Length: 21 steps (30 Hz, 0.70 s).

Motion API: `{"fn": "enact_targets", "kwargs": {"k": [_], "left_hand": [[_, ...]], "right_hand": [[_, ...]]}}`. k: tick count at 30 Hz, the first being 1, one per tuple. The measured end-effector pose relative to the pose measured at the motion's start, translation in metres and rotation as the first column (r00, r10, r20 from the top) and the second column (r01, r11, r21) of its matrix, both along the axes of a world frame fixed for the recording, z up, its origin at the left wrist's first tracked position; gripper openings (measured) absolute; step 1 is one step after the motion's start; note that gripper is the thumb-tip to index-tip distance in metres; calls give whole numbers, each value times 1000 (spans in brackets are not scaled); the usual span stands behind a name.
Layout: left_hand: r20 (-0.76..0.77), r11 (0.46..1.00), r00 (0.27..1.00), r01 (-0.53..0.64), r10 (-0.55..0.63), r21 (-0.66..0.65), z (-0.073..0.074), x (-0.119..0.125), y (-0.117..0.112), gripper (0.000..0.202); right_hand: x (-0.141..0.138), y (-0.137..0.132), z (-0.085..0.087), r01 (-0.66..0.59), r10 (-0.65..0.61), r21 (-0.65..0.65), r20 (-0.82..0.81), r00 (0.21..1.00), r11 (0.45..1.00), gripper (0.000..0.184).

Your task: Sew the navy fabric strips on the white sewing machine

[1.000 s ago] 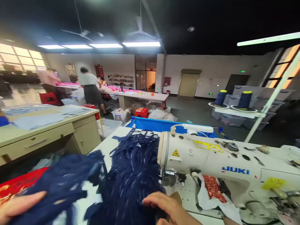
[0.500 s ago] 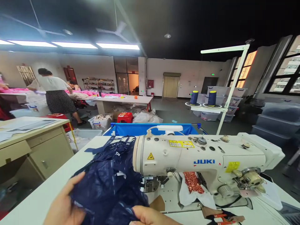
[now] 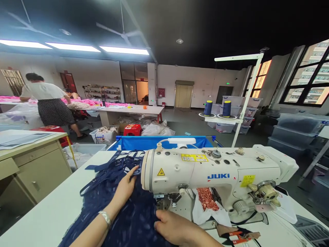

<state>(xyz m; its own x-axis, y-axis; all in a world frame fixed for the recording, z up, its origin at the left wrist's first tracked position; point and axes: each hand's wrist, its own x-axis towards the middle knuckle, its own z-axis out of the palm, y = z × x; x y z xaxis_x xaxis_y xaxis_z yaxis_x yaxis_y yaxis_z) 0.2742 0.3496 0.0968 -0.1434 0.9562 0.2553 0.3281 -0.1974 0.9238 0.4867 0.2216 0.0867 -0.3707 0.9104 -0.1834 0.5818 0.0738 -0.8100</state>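
Note:
A heap of sheer navy fabric with thin straps [image 3: 102, 192] covers the table left of a white sewing machine [image 3: 195, 168]. My left hand [image 3: 125, 187], a silver bracelet on its wrist, reaches across the heap beside the machine head. Its fingertips are closed on the navy fabric near the straps. Lower down, just in front of the needle area, my right hand [image 3: 177, 226] pinches the edge of the navy fabric between thumb and fingers. Under the machine arm lie small copper-coloured pieces [image 3: 207, 199] on a white wrapping. Orange-handled snips [image 3: 238, 236] rest at the front right.
Behind the machine hangs a blue cloth bin [image 3: 164, 142]. Two navy thread cones [image 3: 226, 109] stand on the thread stand [image 3: 246, 99]. A desk [image 3: 38, 157] is at left. Farther back, a person [image 3: 48, 99] leans over a long table [image 3: 154, 110]. Clear boxes [image 3: 293, 133] are stacked at right.
My left hand has moved from the heap's near left side forward and right, up to the straps by the machine head. The navy fabric now lies spread lower across the table. The view has turned slightly right.

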Motion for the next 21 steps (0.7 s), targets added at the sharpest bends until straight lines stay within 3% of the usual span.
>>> {"fn": "enact_targets", "kwargs": {"k": [2,4,7,9,10,12,14,18,21], "left_hand": [[-137,999,990,22,-16,45,-9,-1,5,50],[-250,995,968,12,14,101,-9,-1,1,53],[-402,980,912,4,77,197,-6,1,-22,51],[-617,973,787,124,25,197,-10,6,-45,43],[-743,970,668,207,-44,129,-14,9,-57,42],[-880,957,420,264,-224,-117,-20,15,-77,44],[-891,916,258,254,-373,-310,-21,19,-89,58],[-873,860,114,274,-473,-430,3,25,-90,69],[-891,871,116,299,-440,-391,15,29,-82,66]], "right_hand": [[-1,1,-4,-13,13,-17,-4,1000,1000,16],[-1,3,-6,-10,9,-32,-36,999,999,19],[-3,4,-10,5,-8,-60,-40,999,998,17],[-4,4,-12,9,-10,-56,-19,1000,998,13],[-4,4,-13,5,-5,-45,-4,1000,999,10],[-5,3,-14,-1,1,-10,42,999,1000,3],[-3,4,-13,-23,21,16,82,996,1000,4],[8,15,-8,-125,119,68,87,989,990,12],[18,27,-6,-38,25,159,87,996,987,21]]}}
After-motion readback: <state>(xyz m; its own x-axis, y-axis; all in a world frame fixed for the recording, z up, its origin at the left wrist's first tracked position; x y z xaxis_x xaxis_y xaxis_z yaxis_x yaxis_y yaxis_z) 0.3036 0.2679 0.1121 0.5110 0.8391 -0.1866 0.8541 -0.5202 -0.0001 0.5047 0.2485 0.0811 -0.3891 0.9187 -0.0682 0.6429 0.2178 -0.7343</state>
